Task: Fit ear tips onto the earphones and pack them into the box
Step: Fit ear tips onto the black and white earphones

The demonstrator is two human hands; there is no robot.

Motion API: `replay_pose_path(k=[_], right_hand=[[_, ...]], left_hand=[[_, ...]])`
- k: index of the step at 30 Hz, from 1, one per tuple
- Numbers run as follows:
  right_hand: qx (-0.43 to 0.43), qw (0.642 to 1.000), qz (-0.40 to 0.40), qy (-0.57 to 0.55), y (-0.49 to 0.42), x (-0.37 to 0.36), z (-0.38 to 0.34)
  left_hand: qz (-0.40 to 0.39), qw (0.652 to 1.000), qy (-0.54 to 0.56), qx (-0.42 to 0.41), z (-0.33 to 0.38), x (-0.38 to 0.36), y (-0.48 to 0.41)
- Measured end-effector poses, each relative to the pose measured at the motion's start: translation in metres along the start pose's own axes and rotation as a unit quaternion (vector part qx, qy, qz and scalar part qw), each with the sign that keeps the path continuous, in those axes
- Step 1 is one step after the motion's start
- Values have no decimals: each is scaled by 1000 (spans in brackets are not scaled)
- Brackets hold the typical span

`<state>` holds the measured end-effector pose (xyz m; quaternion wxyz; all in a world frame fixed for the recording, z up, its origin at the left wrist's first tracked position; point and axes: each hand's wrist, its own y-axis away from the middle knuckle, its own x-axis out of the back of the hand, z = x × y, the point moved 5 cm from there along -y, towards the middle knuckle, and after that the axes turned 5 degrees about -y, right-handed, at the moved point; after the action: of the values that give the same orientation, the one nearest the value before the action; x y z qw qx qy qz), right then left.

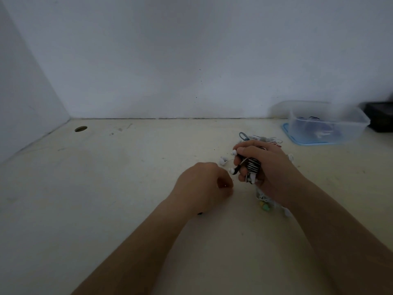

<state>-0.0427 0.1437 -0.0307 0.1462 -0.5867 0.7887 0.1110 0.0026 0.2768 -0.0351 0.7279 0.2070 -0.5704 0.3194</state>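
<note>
Right hand (pixel 265 167), just right of frame centre, grips a striped earphone bundle (pixel 253 167), which stands roughly upright in the fist. Its two white-tipped earbuds (pixel 232 170) poke out leftward past the fingers. Left hand (pixel 202 184) sits just lower left of them with its fingers curled in; whether it pinches an ear tip I cannot tell. The buds point toward that hand, near but apart, so it is the nearer one for fitting. What looks like a loose ear tip (pixel 222 160) lies above the gap. More earphones (pixel 266 139) are heaped behind the right hand. The clear box (pixel 359 124) stands at the right edge, well apart, on the pale table (pixel 127 167) below a white wall (pixel 191 60).
</note>
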Motion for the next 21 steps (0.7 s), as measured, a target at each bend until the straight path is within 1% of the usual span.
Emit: replay_pose_path(k=[6,10,12,14,16,19,21], right_hand=[[-5,1000,-21,17,1,-1,1],[-10,999,-22,35,3,0,3],[-6,999,-17,40,3,1,3],[-2,999,-20,45,3,1,2],[2,998,-30,48,4,0,1],[25,997,-49,60,5,-3,0],[50,994,-61,79,7,-6,-1]], left_hand=[[20,999,32,22,1,-6,-2],[42,989,141,35,-10,-2,-2],[74,975,206,43,-17,4,-1],[118,951,280,59,-25,15,3],[141,920,358,70,-30,23,8],[135,871,466,80,-34,28,13],[114,825,547,80,-32,26,13]])
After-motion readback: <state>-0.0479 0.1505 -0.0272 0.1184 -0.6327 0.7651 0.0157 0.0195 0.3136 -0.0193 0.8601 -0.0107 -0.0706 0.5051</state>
